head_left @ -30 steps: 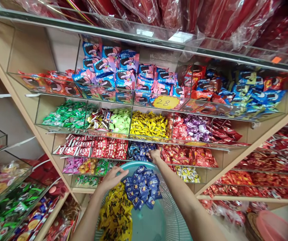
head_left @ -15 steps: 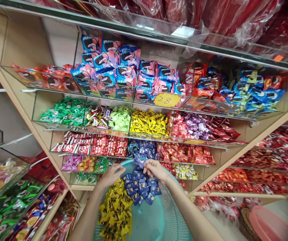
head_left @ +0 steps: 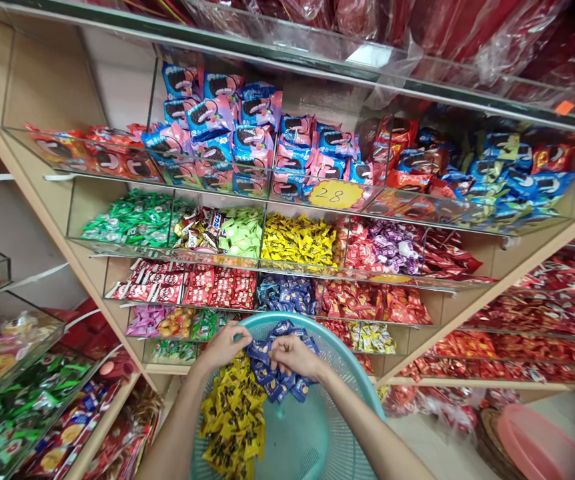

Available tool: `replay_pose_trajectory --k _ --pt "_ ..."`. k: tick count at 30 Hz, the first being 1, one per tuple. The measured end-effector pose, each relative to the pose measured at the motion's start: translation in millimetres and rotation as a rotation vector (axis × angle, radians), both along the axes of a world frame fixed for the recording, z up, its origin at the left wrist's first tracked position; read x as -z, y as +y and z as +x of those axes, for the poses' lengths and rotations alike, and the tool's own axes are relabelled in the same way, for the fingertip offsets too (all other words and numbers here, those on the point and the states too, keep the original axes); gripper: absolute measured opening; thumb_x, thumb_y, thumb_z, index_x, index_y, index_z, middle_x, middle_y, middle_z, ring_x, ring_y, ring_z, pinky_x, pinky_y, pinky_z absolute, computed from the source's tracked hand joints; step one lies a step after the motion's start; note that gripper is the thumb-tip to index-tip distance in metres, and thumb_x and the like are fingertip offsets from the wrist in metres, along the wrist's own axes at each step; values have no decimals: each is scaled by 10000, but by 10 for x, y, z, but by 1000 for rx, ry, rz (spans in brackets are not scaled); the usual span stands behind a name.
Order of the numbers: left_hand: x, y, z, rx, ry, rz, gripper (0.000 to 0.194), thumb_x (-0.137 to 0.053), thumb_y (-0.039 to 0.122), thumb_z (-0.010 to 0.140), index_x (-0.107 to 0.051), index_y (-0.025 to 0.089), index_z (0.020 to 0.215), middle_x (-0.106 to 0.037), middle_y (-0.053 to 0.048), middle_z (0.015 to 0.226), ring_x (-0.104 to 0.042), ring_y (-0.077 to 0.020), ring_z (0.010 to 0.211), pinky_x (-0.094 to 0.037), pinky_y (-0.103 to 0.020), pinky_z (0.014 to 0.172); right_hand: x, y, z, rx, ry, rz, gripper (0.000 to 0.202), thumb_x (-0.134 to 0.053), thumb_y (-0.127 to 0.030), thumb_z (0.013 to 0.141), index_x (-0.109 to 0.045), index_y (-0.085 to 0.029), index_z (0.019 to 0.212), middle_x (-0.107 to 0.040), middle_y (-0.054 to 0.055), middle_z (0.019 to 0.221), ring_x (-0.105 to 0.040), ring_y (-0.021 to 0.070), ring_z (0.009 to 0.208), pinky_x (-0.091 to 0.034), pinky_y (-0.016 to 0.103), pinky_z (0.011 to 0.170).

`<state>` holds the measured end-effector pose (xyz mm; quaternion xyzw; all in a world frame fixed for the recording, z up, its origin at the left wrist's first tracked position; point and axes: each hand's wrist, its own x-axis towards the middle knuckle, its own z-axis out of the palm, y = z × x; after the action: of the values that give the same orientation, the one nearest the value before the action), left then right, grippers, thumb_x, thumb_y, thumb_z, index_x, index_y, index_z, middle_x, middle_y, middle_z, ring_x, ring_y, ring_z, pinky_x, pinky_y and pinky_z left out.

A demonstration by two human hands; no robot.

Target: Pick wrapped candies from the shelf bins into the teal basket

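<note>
Over the left part of a teal plastic basket (head_left: 367,393) is my left hand (head_left: 223,345), its fingers curled and thumb and forefinger close together. Whether anything is between them I cannot make out. My right hand (head_left: 295,357) pinches at a dark blue wrapped candy (head_left: 260,351) between the two hands, its fingertips partly hidden. Beneath it lies a heap of the same blue candies (head_left: 280,388). Beside them, at the basket's left, is a larger pile of yellow wrapped candies (head_left: 235,420).
Behind the basket, clear-fronted shelf bins hold blue candies (head_left: 287,295), yellow candies (head_left: 298,241) and red packets (head_left: 222,287). A yellow tag (head_left: 335,195) reading 28 hangs above. Green-wrapped sweets (head_left: 22,413) fill a bin at left. A pink basin (head_left: 532,440) stands at lower right.
My right hand has moved left and down from the basket's far rim, toward my left hand. The thumb and forefinger of my left hand are closer together.
</note>
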<state>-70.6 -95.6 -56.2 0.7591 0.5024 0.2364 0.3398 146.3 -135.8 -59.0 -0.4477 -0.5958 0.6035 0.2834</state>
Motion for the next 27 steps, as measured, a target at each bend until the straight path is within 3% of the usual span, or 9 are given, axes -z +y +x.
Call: replay_pose_trajectory --k 6,14,23,27 --pt "-34 11 13 9 36 -31 335 -487 499 762 -678 225 786 -586 -42 1056 -449 -257 1153 -357 -334 951 6 -3 -25 58 -47 25 381 -559 -539 745 -498 -179 638 -623 -23 564 -405 49 356 -313 162 328" --pt "-46 18 13 24 38 -11 310 -465 462 782 -655 217 776 -594 -38 1022 -430 -244 1176 -349 -322 956 67 37 49 44 -89 79 438 -536 -557 765 -588 -157 593 -546 -29 498 -388 53 371 -320 175 359" --pt "-2 37 12 35 -13 46 342 -451 483 787 -641 205 730 -605 -17 873 -537 -198 957 -373 -297 913 31 27 37 66 -71 92 442 -531 -570 761 -599 -165 597 -568 -20 526 -424 63 397 -347 173 372" --pt "-74 0 41 -42 -47 7 465 -418 588 784 -667 200 720 -609 -34 932 -548 -212 936 -388 -294 872 -24 -6 32 104 -142 226 448 -490 -577 790 -604 -180 615 -577 -11 523 -470 84 397 -385 193 392"
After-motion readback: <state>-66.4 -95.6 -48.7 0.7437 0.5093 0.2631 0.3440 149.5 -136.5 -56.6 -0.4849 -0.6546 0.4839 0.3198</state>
